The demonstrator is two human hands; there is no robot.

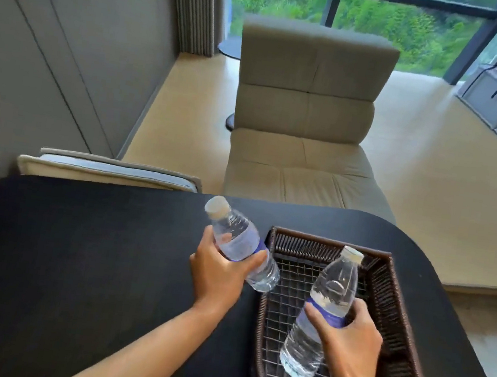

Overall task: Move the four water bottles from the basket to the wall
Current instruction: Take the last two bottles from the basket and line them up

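Clear plastic, each with a white cap and a bluish label band: two water bottles are in view, both tilted and lifted. The left bottle (241, 243) is gripped around its middle by the left hand (222, 272), above the black desk (71, 259) just outside the basket's left rim, cap leaning away toward the desk's far edge. The right bottle (324, 311) is gripped at its label by the right hand (354, 337), over the inside of the dark woven basket (396, 308); whether its base touches the wire-mesh floor is hard to tell. Fingers cover much of both labels, so any print is unreadable. The basket lies near the desk's right edge, its near end cut off by the frame. Beyond the far edge stands a beige chair (305, 113); grey wall panels (55, 33) run along the left.
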